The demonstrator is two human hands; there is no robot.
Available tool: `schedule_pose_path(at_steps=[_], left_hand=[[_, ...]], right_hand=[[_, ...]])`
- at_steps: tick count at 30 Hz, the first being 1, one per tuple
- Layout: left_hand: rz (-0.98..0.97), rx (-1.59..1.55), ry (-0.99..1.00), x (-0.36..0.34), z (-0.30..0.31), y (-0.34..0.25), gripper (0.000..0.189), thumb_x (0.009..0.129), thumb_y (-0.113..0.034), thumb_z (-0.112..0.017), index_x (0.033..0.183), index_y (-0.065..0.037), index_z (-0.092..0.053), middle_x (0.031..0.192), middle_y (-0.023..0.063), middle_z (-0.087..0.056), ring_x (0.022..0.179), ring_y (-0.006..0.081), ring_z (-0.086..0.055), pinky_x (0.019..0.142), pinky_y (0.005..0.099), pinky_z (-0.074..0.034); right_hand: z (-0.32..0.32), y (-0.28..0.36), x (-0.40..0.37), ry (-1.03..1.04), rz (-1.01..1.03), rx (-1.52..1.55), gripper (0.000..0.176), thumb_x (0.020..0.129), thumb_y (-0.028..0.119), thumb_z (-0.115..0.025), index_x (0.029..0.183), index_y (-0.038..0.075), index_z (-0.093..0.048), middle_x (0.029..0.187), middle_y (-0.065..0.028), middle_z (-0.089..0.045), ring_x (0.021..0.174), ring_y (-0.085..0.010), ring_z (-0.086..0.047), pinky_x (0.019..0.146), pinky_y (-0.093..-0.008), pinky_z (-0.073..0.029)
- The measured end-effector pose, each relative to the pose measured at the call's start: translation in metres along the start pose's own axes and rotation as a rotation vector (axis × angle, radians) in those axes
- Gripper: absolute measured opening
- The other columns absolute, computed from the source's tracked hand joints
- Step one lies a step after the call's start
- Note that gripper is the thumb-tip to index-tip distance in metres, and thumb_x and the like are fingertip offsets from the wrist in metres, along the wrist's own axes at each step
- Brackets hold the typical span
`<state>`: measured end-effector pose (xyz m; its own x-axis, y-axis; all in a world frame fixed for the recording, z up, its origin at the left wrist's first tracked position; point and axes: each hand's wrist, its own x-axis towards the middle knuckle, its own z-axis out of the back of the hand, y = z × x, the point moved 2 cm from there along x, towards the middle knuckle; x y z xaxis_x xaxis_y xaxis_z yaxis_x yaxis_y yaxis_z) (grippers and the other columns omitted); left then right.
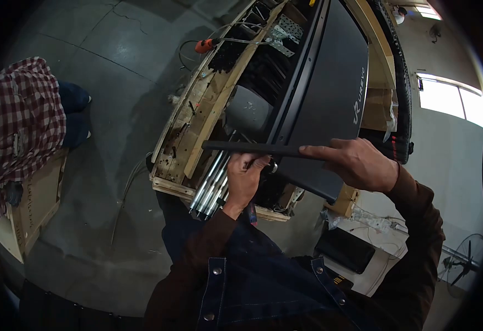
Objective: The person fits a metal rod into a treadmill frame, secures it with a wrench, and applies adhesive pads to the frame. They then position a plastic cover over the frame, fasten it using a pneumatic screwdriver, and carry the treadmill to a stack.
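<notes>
A long dark bar (269,149) lies crosswise before me, above the near end of a wooden workbench. My right hand (363,163) is closed round its right end, with the index finger stretched along it. Against the lower side of the bar, my left hand (243,181) is closed, its fingertips partly hidden. A small black and silver part (273,166) shows just right of the left thumb. Several shiny metal tubes (208,185) lie beside the left hand. Behind the bar rests a large dark treadmill deck (329,94) with white lettering.
An orange-handled tool (204,46) sits on the edge of the bench tray (169,157). Perforated metal plates (286,34) and a grey rounded piece (248,112) are farther in. A person in a checked shirt (29,110) stands left by a cardboard box (34,212).
</notes>
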<state>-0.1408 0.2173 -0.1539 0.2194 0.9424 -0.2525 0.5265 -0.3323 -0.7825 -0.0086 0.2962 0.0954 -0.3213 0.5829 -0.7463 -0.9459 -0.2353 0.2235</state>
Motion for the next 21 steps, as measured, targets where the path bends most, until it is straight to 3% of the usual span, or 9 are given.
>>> schedule_pose_path(at_steps=[2,4,5,7,10,14,16,21], left_hand=[[0.073,0.064,0.012,0.000,0.000,0.003,0.013,0.089,-0.009,-0.075,0.096,0.002,-0.072,0.104,0.0039,-0.055,0.092,0.0156,-0.065,0.080,0.0279,-0.055],[-0.112,0.024,0.026,0.005,-0.001,-0.002,0.010,0.089,-0.005,-0.074,0.095,0.002,-0.071,0.106,0.0048,-0.055,0.093,0.0161,-0.065,0.081,0.0285,-0.056],[-0.113,0.022,0.024,0.003,-0.002,-0.003,0.010,0.089,-0.005,-0.074,0.095,0.002,-0.071,0.106,0.0048,-0.055,0.093,0.0161,-0.065,0.081,0.0285,-0.056],[-0.074,-0.024,-0.012,-0.003,-0.002,-0.010,0.010,0.090,-0.007,-0.074,0.096,0.001,-0.074,0.107,0.0037,-0.057,0.096,0.0143,-0.063,0.086,0.0284,-0.054],[-0.072,-0.009,-0.017,-0.010,0.006,-0.016,0.010,0.088,-0.004,-0.074,0.096,0.002,-0.073,0.107,0.0042,-0.057,0.098,0.0147,-0.062,0.089,0.0287,-0.055],[-0.043,-0.064,-0.003,-0.016,0.008,-0.005,0.011,0.087,-0.004,-0.075,0.097,0.001,-0.073,0.107,0.0037,-0.056,0.101,0.0145,-0.061,0.090,0.0279,-0.056],[-0.125,0.045,-0.001,-0.019,0.006,-0.001,0.012,0.088,-0.005,-0.074,0.100,-0.003,-0.075,0.107,0.0035,-0.055,0.099,0.0130,-0.061,0.083,0.0239,-0.056],[-0.093,-0.031,-0.071,-0.025,0.006,0.004,0.015,0.089,-0.008,-0.074,0.103,-0.003,-0.076,0.106,0.0021,-0.056,0.097,0.0114,-0.060,0.080,0.0223,-0.054]], right_hand=[[0.000,-0.001,-0.002,0.097,-0.071,-0.105,0.056,0.090,0.008,-0.064,0.143,0.017,-0.051,0.085,-0.0152,-0.061,0.075,-0.0348,-0.063,0.067,-0.0451,-0.050],[-0.003,-0.008,-0.002,-0.032,0.031,0.073,0.056,0.089,0.006,-0.064,0.143,0.016,-0.051,0.098,-0.0165,-0.066,0.084,-0.0356,-0.066,0.073,-0.0451,-0.052],[-0.008,-0.011,-0.001,-0.030,0.032,0.070,0.056,0.089,0.006,-0.064,0.143,0.016,-0.051,0.098,-0.0165,-0.066,0.084,-0.0356,-0.066,0.073,-0.0451,-0.052],[-0.014,-0.011,-0.002,-0.193,0.168,0.271,0.056,0.089,0.005,-0.064,0.143,0.014,-0.051,0.116,-0.0175,-0.067,0.095,-0.0369,-0.067,0.081,-0.0450,-0.054],[-0.010,-0.003,-0.008,-0.126,0.091,0.325,0.055,0.089,0.005,-0.064,0.142,0.011,-0.051,0.128,-0.0170,-0.064,0.106,-0.0378,-0.066,0.089,-0.0442,-0.054],[-0.023,-0.007,-0.014,-0.199,0.141,0.367,0.054,0.090,0.005,-0.064,0.142,0.011,-0.050,0.129,-0.0164,-0.064,0.109,-0.0379,-0.066,0.091,-0.0446,-0.055],[-0.026,-0.007,-0.017,-0.191,0.099,0.405,0.053,0.091,0.006,-0.063,0.142,0.010,-0.050,0.133,-0.0161,-0.062,0.113,-0.0380,-0.064,0.095,-0.0449,-0.054],[-0.038,-0.009,-0.022,-0.204,0.097,0.436,0.053,0.091,0.007,-0.063,0.143,0.010,-0.050,0.137,-0.0158,-0.059,0.115,-0.0375,-0.064,0.096,-0.0449,-0.054]])
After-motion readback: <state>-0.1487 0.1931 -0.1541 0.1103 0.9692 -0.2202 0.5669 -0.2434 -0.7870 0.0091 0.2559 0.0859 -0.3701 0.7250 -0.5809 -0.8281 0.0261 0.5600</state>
